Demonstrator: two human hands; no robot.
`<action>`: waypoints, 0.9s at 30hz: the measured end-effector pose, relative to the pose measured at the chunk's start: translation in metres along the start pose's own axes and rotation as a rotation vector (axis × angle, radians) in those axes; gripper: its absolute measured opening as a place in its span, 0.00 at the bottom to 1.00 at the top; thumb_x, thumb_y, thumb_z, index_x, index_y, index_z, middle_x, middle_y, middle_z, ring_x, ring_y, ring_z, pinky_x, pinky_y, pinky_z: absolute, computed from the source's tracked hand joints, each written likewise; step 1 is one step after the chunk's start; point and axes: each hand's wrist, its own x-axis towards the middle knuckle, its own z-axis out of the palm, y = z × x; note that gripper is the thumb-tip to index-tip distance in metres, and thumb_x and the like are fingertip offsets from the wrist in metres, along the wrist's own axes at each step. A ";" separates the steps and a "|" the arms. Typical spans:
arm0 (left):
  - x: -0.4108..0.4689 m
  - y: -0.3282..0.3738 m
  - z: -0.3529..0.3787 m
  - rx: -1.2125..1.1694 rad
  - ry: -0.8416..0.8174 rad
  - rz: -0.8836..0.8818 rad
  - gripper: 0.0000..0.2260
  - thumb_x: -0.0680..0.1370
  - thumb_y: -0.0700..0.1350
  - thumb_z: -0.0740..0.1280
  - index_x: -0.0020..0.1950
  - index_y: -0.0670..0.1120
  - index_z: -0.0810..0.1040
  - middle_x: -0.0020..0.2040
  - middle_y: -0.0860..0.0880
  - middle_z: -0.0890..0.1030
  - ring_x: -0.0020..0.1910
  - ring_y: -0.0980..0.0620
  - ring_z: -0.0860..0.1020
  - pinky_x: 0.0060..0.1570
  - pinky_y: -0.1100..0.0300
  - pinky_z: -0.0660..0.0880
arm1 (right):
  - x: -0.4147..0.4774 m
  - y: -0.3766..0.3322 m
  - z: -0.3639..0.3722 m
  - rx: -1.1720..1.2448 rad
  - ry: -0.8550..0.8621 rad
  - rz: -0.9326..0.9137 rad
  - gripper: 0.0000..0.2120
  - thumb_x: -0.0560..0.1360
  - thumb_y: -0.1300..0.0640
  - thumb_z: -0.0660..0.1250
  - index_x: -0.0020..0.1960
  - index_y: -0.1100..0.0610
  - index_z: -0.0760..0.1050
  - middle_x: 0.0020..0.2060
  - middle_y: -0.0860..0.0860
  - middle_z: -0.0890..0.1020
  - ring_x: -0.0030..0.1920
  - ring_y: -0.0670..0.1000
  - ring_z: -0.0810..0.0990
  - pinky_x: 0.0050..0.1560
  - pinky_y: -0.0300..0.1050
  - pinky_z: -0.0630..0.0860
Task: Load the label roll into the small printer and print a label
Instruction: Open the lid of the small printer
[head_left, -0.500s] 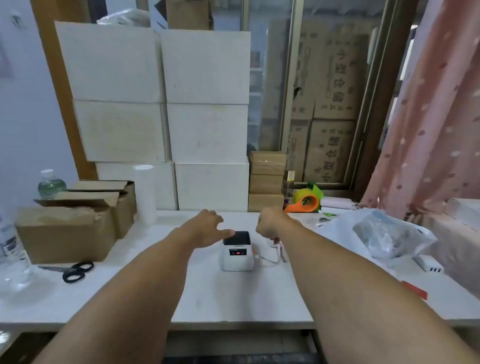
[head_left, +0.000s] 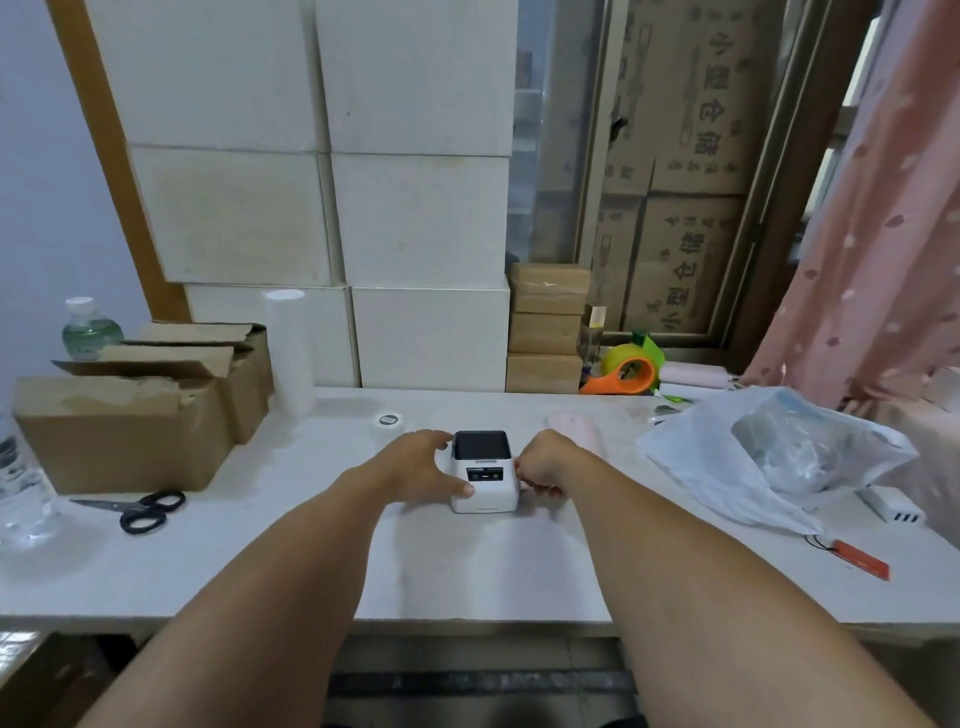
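A small white printer (head_left: 485, 480) with a dark lid stands on the white table (head_left: 467, 566), its lid down. My left hand (head_left: 421, 467) grips the printer's left side, thumb on its front corner. My right hand (head_left: 543, 465) is curled against the printer's right side, fingers pinched at its edge; what they pinch is hidden. A small white label roll (head_left: 388, 422) lies on the table behind my left hand, apart from the printer.
Open cardboard boxes (head_left: 140, 405) and black scissors (head_left: 140, 512) sit at left, with a water bottle (head_left: 21, 488) at the left edge. An orange tape dispenser (head_left: 623, 374) stands behind. A white plastic bag (head_left: 769, 457), a power strip (head_left: 891, 506) and an orange tag (head_left: 860, 558) lie right.
Both hands have closed in on the printer's sides from above it. The view has shifted, so the label roll behind my left hand now shows.
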 end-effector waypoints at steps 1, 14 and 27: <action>0.004 -0.003 0.001 -0.039 -0.007 -0.012 0.45 0.67 0.58 0.81 0.80 0.51 0.68 0.74 0.52 0.75 0.70 0.48 0.76 0.71 0.51 0.71 | 0.001 0.001 0.000 0.016 -0.005 0.010 0.09 0.77 0.64 0.67 0.38 0.60 0.78 0.33 0.59 0.79 0.28 0.56 0.73 0.33 0.46 0.74; 0.021 -0.017 0.008 -0.410 -0.168 -0.055 0.30 0.66 0.46 0.84 0.68 0.47 0.82 0.63 0.49 0.83 0.61 0.49 0.82 0.59 0.60 0.77 | 0.013 0.006 -0.004 0.062 -0.076 0.017 0.11 0.79 0.62 0.72 0.60 0.63 0.87 0.39 0.57 0.82 0.35 0.55 0.77 0.41 0.46 0.74; 0.019 -0.025 0.013 -0.599 -0.243 -0.061 0.22 0.71 0.43 0.81 0.65 0.49 0.85 0.59 0.48 0.88 0.59 0.49 0.86 0.59 0.61 0.79 | 0.016 0.011 0.003 -0.052 0.048 -0.128 0.15 0.79 0.68 0.66 0.52 0.54 0.89 0.45 0.57 0.88 0.41 0.59 0.85 0.50 0.51 0.85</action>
